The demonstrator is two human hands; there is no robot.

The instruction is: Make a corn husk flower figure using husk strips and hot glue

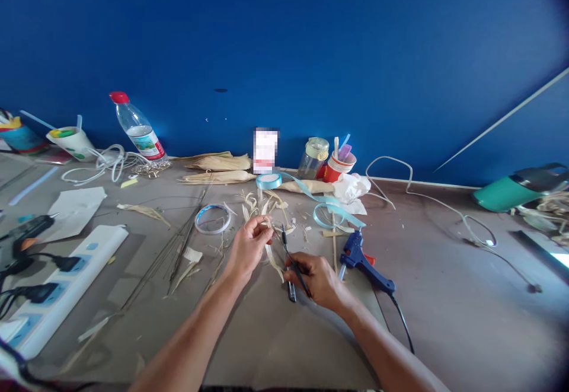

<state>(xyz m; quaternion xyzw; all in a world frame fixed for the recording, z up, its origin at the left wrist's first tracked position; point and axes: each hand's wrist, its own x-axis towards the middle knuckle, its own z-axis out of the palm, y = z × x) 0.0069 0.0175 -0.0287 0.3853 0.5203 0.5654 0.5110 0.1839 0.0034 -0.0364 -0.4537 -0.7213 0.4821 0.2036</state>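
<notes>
At the middle of the table, my left hand [251,244] pinches a small piece of pale dried husk [267,221] between thumb and fingertips. Just right of it and nearer to me, my right hand [313,279] is closed round a thin black tool [297,267], perhaps tweezers, tilted with its upper end toward the back. A dark pen-like item [291,291] lies under the right fingers. One curled husk strip [274,263] hangs or lies between the hands. Husk scraps [249,202] are scattered just behind them.
A blue glue gun [367,264] with its cable lies right of my right hand. Light blue ribbon [331,208] and a tape roll [213,219] flank the scraps. Far left are a power strip [75,285] and a bottle [140,131]; a jar [313,158] stands at the back.
</notes>
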